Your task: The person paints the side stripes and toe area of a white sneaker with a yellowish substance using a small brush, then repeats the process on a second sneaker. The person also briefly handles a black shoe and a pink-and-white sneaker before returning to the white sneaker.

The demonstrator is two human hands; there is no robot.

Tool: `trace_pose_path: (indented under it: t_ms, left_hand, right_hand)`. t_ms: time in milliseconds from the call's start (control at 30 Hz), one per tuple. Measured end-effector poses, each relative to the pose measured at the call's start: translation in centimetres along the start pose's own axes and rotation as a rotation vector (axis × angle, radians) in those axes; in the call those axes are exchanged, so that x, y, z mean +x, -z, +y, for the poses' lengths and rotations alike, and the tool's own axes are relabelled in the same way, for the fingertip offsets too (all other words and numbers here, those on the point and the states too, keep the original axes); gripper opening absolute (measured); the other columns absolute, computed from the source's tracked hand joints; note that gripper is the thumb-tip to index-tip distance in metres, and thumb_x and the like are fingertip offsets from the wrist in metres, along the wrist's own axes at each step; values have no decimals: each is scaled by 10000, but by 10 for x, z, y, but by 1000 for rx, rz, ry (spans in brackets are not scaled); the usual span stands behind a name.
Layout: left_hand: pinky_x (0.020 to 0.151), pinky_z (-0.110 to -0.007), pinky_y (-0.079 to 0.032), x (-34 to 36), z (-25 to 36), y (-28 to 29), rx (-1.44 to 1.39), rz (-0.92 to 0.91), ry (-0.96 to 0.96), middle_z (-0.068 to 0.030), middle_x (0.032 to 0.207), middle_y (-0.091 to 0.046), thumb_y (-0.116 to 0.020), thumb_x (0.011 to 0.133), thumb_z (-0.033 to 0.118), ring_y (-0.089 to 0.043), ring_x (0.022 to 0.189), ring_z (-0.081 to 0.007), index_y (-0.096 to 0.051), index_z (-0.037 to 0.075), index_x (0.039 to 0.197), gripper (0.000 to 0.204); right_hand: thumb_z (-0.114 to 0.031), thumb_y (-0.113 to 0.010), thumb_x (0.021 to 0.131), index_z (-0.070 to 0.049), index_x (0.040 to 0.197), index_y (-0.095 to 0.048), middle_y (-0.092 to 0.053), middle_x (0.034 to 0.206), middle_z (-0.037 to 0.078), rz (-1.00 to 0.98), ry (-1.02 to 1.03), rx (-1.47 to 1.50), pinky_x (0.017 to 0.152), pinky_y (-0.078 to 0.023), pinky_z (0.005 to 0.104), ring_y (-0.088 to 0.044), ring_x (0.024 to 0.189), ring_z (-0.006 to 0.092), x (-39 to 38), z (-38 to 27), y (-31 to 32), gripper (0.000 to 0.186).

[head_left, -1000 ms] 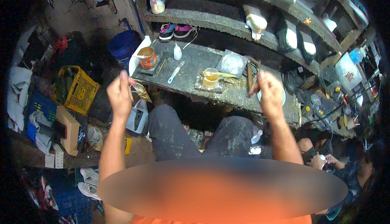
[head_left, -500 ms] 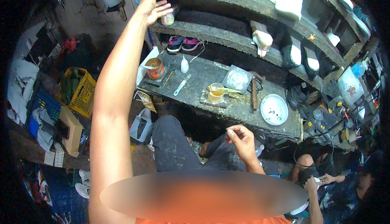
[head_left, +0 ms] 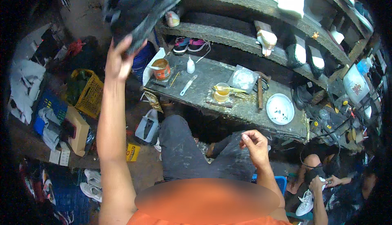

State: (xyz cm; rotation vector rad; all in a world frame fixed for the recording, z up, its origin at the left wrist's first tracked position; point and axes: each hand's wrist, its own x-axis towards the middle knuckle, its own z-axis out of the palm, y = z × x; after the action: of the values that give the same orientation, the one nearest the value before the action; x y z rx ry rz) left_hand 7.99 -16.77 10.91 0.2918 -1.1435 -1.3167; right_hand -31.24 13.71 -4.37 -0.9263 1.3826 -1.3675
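Note:
At the upper left, my left hand point(head_left: 121, 57) is raised with its fingers closed on the lower end of a black shoe point(head_left: 143, 11). The shoe is smeared by motion and runs past the top edge; a greyish sole edge shows along its right side. Above my right knee hangs my right hand point(head_left: 256, 146), its fingers curled and the thumb against the index finger, with no object visible in it. Between the hands lies the workbench point(head_left: 196, 88), bearing an orange glue can point(head_left: 162, 69), a white squeeze bottle point(head_left: 190, 65) and a yellowish cup point(head_left: 221, 93) with a brush across it.
Tiered shelves point(head_left: 232, 35) with several shoes rise behind the bench. A hammer point(head_left: 260, 92) and a white bowl point(head_left: 280, 109) lie on its right part. A yellow crate point(head_left: 90, 92) stands at left. A co-worker's hands point(head_left: 320, 182) hold a white shoe point(head_left: 305, 202) at lower right.
My left hand has come down and left from the top shelf, and the black shoe is now in it. My right hand keeps its curled pose, slightly shifted in view.

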Motion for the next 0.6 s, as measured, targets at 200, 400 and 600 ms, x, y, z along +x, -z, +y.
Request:
trace_pose_path:
  t_ms: [200,400,600]
  left_hand:
    - [1057,-684,-439,-190,16,30,-89,106,-5,-206,1509,-459,-710,834,0,-483,1347,-466,-405,66,1505,741]
    - [1022,-691,-461,-305,14,44,-113,65,227,-194,1482,-490,-774,773,71,-507,1317,-470,-421,75,1495,804]
    - [1012,-674,-480,-352,-9,32,-124,213,329,-195,1461,-513,-760,754,51,-529,1296,-466,-434,69,1485,801]
  right_hand:
    - [-193,-692,972,6,1074,-675,-694,856,64,-180,163,51,676,-517,268,-631,716,123,24,-54,-39,224]
    - [-190,-660,988,14,1333,-555,-673,1158,160,-310,219,313,772,-603,332,-684,932,210,33,-87,-80,414]
    - [-302,-699,958,-3,1547,-268,-436,1469,216,-410,146,449,895,-590,413,-595,1186,291,30,-79,-91,789]
